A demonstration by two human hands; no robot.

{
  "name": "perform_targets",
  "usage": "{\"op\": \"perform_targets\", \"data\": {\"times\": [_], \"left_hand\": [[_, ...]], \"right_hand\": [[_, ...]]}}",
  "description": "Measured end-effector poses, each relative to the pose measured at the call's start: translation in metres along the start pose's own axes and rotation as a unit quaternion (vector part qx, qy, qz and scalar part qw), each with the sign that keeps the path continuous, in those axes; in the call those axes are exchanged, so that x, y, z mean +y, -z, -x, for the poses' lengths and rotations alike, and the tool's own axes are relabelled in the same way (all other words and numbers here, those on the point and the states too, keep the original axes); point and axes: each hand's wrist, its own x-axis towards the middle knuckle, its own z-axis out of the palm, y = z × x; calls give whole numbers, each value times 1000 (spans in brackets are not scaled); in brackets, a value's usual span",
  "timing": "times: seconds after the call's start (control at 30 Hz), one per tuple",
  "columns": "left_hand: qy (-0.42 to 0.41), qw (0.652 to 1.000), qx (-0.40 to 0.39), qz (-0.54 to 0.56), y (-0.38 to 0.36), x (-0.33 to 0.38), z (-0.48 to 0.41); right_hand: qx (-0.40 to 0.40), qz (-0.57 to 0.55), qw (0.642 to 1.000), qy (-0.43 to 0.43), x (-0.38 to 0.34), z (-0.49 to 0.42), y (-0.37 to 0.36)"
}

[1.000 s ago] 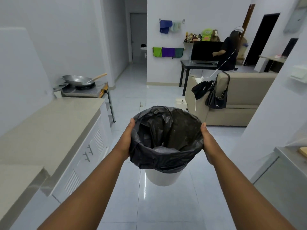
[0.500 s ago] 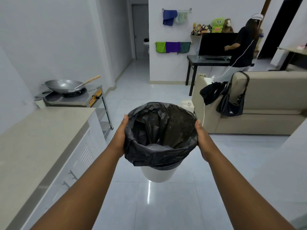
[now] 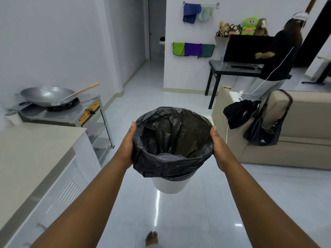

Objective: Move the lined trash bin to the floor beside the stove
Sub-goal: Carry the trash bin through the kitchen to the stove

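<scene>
A white trash bin (image 3: pixel 170 185) lined with a black plastic bag (image 3: pixel 172 140) hangs in the air above the tiled floor, in the middle of the view. My left hand (image 3: pixel 128 144) presses on its left rim and my right hand (image 3: pixel 217 147) on its right rim, both over the bag. The stove (image 3: pixel 71 111), a steel single-burner on a metal stand with a wok (image 3: pixel 46 94) on top, stands ahead at the left, against the wall. The floor to the right of the stove stand lies a little ahead and left of the bin.
A beige counter with white cabinets (image 3: pixel 35 158) runs along my left. A beige sofa (image 3: pixel 295 133) with a black handbag (image 3: pixel 263 133) and black cloth stands at the right. Another person (image 3: pixel 279 59) stands at a black desk behind it. A small brown object (image 3: pixel 151 238) lies on the floor near me.
I have walked forward with the bin held between both hands. The stove and sofa have come closer, and the counter end has slid back along my left.
</scene>
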Motion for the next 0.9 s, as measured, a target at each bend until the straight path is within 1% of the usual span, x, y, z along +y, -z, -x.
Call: {"op": "perform_targets", "data": {"times": [0.37,0.57,0.77,0.9], "left_hand": [[5,999,-37,-31,1,43,-247],[9,999,-42,-15,-5,61,-366],[-2,1000,-10,-14,-14,67,-491],[-7,1000,25,9,-22,77,-566]], "right_hand": [[30,5,999,-16,-22,-238,10],[26,-4,999,-25,-23,-355,21],[13,-7,1000,-10,-25,-494,36],[-8,-2,1000,-20,-36,-588,45]]}}
